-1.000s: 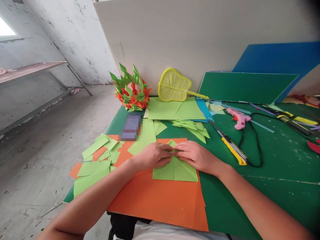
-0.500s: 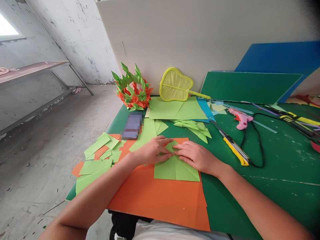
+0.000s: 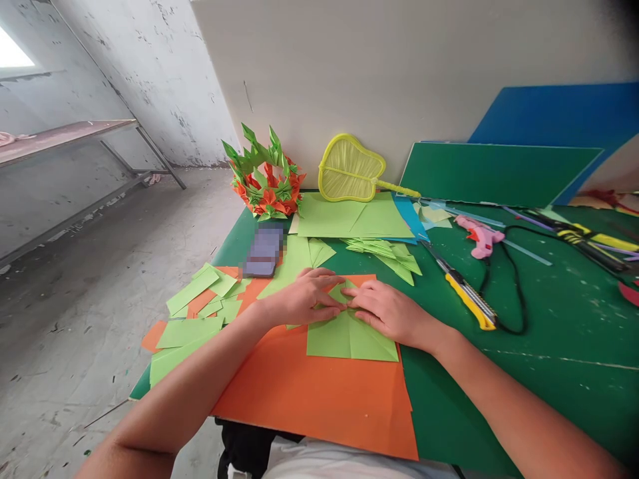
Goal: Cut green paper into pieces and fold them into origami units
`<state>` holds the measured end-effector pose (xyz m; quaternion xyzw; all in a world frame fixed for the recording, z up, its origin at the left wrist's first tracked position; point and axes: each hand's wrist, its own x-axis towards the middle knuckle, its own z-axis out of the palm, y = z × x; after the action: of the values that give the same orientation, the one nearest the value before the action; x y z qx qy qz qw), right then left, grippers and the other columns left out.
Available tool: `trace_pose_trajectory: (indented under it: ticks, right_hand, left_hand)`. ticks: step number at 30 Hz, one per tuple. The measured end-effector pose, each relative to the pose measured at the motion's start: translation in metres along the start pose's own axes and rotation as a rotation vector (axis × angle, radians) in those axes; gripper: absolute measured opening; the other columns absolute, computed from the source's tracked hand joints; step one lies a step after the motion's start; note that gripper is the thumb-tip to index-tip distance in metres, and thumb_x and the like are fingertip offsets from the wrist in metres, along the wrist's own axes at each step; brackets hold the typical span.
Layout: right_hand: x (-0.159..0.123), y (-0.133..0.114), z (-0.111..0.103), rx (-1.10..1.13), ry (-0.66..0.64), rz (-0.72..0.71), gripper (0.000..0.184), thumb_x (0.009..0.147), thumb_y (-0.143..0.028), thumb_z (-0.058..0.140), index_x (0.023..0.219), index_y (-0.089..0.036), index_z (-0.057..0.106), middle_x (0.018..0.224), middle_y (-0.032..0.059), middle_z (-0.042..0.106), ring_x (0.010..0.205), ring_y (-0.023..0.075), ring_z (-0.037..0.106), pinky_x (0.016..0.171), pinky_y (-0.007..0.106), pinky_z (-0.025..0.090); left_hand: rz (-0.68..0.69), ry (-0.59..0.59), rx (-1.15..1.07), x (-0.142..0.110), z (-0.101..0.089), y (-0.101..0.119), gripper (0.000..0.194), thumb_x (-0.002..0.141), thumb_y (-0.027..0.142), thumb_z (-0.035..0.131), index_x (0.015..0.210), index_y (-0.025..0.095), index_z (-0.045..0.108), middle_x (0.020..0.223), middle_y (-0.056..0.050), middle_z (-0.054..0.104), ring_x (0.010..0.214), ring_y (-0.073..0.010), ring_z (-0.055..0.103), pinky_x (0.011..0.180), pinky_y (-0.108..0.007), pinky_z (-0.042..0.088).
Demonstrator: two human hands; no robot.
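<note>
Now the left hand (image 3: pixel 302 297) and right hand (image 3: pixel 389 309), fingers (image 3: pixel 363 303) apart, touch green paper (image 3: pixel 332 341) over an orange sheet (image 3: pixel 319 399).

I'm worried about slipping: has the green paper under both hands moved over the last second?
No: the green paper shows no shift, its near edge unmoved against the orange sheet.

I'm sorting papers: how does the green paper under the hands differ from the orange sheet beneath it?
The green paper is smaller; the orange sheet reaches past its near edge. The green paper lies on top, fingers of the left hand and right hand on it; the orange sheet lies beneath. Both show straight near edges.
</note>
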<state>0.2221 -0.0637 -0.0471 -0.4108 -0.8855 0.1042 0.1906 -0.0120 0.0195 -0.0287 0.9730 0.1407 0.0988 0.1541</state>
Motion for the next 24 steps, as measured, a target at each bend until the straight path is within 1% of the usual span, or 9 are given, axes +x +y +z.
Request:
trace_pose_trajectory:
  ticks: [5, 8, 11, 13, 16, 19, 21, 24]
  right_hand:
    - [0.0, -0.001, -0.001, -0.003, -0.011, 0.013, 0.02, 0.095, -0.024, 0.049, 0.11, -0.021, 0.062, 0.128, 0.0063, 0.062, 0.111, 0.0261, 0.055, 0.088, 0.044, 0.053]
    - [0.0, -0.001, -0.002, -0.003, -0.011, 0.02, 0.023, 0.095, -0.024, 0.049, 0.113, -0.021, 0.062, 0.126, 0.0068, 0.063, 0.108, 0.0256, 0.056, 0.086, 0.043, 0.055]
    - [0.001, -0.001, -0.003, -0.011, 0.002, 0.017, 0.022, 0.095, -0.024, 0.049, 0.111, -0.022, 0.064, 0.125, 0.0073, 0.064, 0.106, 0.0253, 0.058, 0.083, 0.043, 0.055]
    - [0.001, -0.001, -0.003, -0.016, 0.003, 0.021, 0.021, 0.095, -0.024, 0.049, 0.109, -0.022, 0.065, 0.126, 0.0071, 0.063, 0.104, 0.0249, 0.059, 0.083, 0.042, 0.055]
    - [0.001, -0.002, -0.004, -0.014, -0.003, 0.035, 0.021, 0.095, -0.025, 0.049, 0.107, -0.021, 0.065, 0.128, 0.007, 0.062, 0.103, 0.0244, 0.059, 0.082, 0.041, 0.056]
    - [0.001, -0.003, -0.005, -0.007, -0.007, 0.045, 0.021, 0.095, -0.025, 0.048, 0.107, -0.021, 0.065, 0.128, 0.0066, 0.062, 0.102, 0.0239, 0.059, 0.082, 0.04, 0.056]
    - [0.001, -0.003, -0.005, -0.004, 0.003, 0.045, 0.022, 0.095, -0.025, 0.047, 0.107, -0.022, 0.066, 0.127, 0.0065, 0.063, 0.101, 0.0234, 0.06, 0.081, 0.04, 0.056]
    - [0.001, -0.004, -0.006, -0.003, 0.014, 0.039, 0.022, 0.095, -0.025, 0.048, 0.107, -0.022, 0.066, 0.126, 0.0065, 0.063, 0.1, 0.0231, 0.06, 0.079, 0.039, 0.057]
  left_hand:
    - [-0.034, -0.032, 0.028, 0.0, -0.008, 0.007, 0.019, 0.091, 0.037, 0.057, 0.1, 0.036, 0.074, 0.13, -0.003, 0.056, 0.118, -0.0267, 0.045, 0.102, -0.046, 0.033]
    - [-0.037, -0.024, 0.07, -0.001, -0.01, 0.014, 0.019, 0.089, 0.037, 0.059, 0.102, 0.035, 0.073, 0.126, -0.004, 0.057, 0.112, -0.026, 0.048, 0.099, -0.045, 0.034]
    - [-0.045, -0.008, 0.134, -0.004, -0.011, 0.021, 0.02, 0.09, 0.037, 0.058, 0.104, 0.034, 0.072, 0.121, -0.006, 0.059, 0.109, -0.0251, 0.049, 0.097, -0.043, 0.034]
    - [-0.062, -0.004, 0.184, -0.006, -0.012, 0.026, 0.021, 0.091, 0.037, 0.056, 0.103, 0.031, 0.072, 0.114, -0.008, 0.062, 0.106, -0.0244, 0.051, 0.095, -0.042, 0.035]
    - [-0.091, -0.009, 0.236, -0.009, -0.015, 0.034, 0.022, 0.091, 0.037, 0.055, 0.091, 0.026, 0.074, 0.09, -0.006, 0.067, 0.091, -0.0212, 0.055, 0.088, -0.039, 0.037]
    - [-0.131, -0.019, 0.274, -0.01, -0.018, 0.038, 0.031, 0.092, 0.038, 0.053, 0.075, 0.021, 0.073, 0.062, -0.003, 0.059, 0.071, -0.0178, 0.053, 0.077, -0.035, 0.039]
    - [-0.163, -0.024, 0.302, -0.011, -0.017, 0.039, 0.04, 0.094, 0.037, 0.049, 0.064, 0.019, 0.069, 0.051, -0.002, 0.052, 0.059, -0.0161, 0.049, 0.067, -0.033, 0.038]
    - [-0.189, -0.033, 0.363, -0.011, -0.014, 0.037, 0.051, 0.096, 0.033, 0.043, 0.05, 0.017, 0.059, 0.045, -0.003, 0.046, 0.05, -0.0151, 0.043, 0.056, -0.031, 0.034]
